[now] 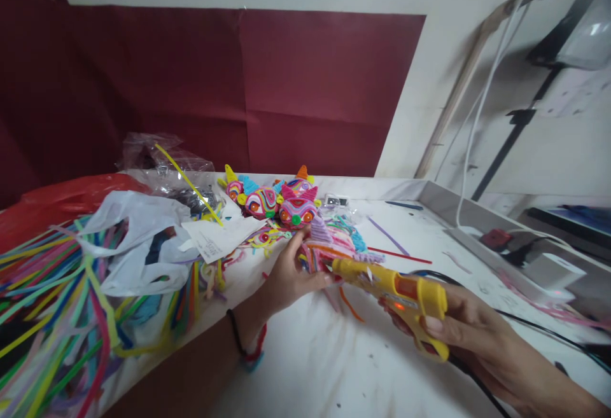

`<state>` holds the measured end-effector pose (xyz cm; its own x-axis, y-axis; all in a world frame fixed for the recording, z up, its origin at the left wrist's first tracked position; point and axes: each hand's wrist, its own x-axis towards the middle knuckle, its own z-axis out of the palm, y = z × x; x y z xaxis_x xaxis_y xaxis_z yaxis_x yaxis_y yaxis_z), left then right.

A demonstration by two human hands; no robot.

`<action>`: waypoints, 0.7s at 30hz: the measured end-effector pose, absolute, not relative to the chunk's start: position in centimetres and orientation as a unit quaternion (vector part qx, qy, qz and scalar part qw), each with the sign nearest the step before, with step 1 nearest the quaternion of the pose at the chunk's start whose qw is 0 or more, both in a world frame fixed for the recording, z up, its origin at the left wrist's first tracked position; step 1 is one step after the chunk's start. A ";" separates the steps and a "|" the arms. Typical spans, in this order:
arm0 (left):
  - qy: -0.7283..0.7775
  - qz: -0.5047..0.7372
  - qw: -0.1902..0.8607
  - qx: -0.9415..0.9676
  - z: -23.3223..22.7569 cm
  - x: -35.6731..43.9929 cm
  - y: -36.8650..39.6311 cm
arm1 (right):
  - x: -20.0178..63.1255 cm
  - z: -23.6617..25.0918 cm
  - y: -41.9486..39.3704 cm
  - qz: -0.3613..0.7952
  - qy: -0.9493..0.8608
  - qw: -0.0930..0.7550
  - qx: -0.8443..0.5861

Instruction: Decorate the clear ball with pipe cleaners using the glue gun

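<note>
My left hand (292, 271) is closed on a pink, purple and orange pipe-cleaner figure (329, 246), its thumb and fingers pressing the near left side. In my right hand (470, 322) is a yellow glue gun (396, 294) with a small orange light glowing on its body. The gun's nozzle points left and reaches the figure; whether it touches the surface I cannot tell. Right behind stand several finished-looking colourful pipe-cleaner heads, among them a pink-eared head (298, 205) with a green nose and a blue-eared head (260, 202).
Many loose pipe cleaners (62, 303) lie at the left under a white plastic bag (138, 233). A paper slip (222, 236) lies beside them. At the right are a power strip (539, 284) with a white plug, the gun's black cord and a low ledge. A red pipe cleaner (405, 256) lies behind the gun.
</note>
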<state>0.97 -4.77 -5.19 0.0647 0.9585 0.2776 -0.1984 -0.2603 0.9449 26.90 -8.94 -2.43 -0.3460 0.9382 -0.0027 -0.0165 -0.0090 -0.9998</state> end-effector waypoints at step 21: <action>0.330 0.576 0.519 0.539 -4.8 0.9 -4.9 | 26.8 -1.7 -9.1 0.612 -0.571 0.396 -0.379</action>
